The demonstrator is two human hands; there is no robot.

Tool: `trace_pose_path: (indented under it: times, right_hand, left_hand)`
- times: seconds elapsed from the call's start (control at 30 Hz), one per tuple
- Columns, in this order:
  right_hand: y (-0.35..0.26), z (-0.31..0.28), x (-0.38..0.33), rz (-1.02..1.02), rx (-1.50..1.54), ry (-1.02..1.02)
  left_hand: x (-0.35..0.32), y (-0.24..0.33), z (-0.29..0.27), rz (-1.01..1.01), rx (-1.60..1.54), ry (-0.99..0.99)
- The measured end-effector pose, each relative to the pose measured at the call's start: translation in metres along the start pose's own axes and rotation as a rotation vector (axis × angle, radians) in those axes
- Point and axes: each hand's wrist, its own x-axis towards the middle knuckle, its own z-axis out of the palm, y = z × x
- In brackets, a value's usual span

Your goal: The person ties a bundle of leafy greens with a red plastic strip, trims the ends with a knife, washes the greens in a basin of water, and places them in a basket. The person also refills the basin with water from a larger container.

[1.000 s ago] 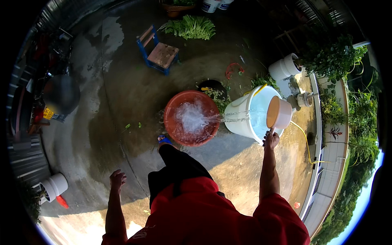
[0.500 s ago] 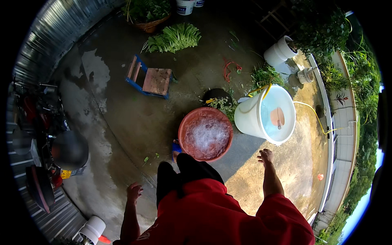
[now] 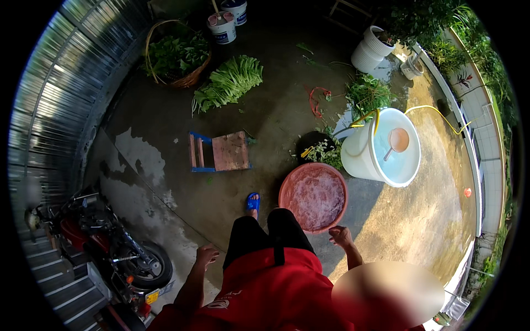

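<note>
My left hand [image 3: 207, 256] hangs at my left side with its fingers loosely apart, holding nothing. My right hand [image 3: 340, 236] is near the lower right rim of a round reddish-brown basin [image 3: 282, 207], fingers half bent and nothing visible in them; whether it touches the rim I cannot tell. Foamy water [image 3: 314, 196] fills the basin. Beside it, to the right, a tall white bucket [image 3: 361, 160] holds clear bluish water, with a pinkish dipper [image 3: 398, 140] floating in it. A yellow hose [image 3: 436, 113] runs to the bucket.
A low wooden chair with blue frame [image 3: 229, 151] stands ahead on wet concrete. Farther off lie leafy greens [image 3: 232, 83], a basket of leaves [image 3: 190, 77] and white pails [image 3: 223, 34]. A motorcycle [image 3: 105, 243] is on the left. A dark tub [image 3: 314, 144] sits behind the basin.
My view has turned and shifted left, so the basin and bucket appear farther right. My left foot has come forward in a blue sandal. My right hand now appears close to the basin's rim.
</note>
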Motion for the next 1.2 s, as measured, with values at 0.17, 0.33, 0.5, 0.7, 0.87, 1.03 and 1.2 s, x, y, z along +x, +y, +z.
trace_pose_path:
  times: [0.17,0.33,0.5,0.7,0.87,1.03,1.2]
  right_hand:
    - [-0.023,0.001,-0.020,-0.020,0.296,0.119]
    - [0.004,0.055,-0.030,0.262,0.559,0.178]
    - [-0.005,0.082,-0.004,0.512,0.743,0.163]
    - [-0.079,0.073,0.041,0.434,0.772,0.176]
    - [-0.141,0.039,0.110,0.375,0.797,0.279]
    - [-0.208,0.003,0.281,0.319,0.676,0.419]
    - [-0.253,0.054,0.443,0.312,0.507,0.389]
  left_hand:
    - [0.048,0.208,-0.060,0.279,0.038,0.027]
    - [0.051,0.366,-0.041,0.373,0.171,0.049]
    - [0.043,0.465,0.048,0.357,0.519,-0.078]
    - [0.038,0.548,0.120,0.378,0.775,-0.220]
    - [0.077,0.633,0.156,0.317,0.945,-0.200]
    - [0.187,0.744,0.233,0.303,1.040,-0.229]
    - [0.302,0.791,0.261,0.387,1.257,-0.250]
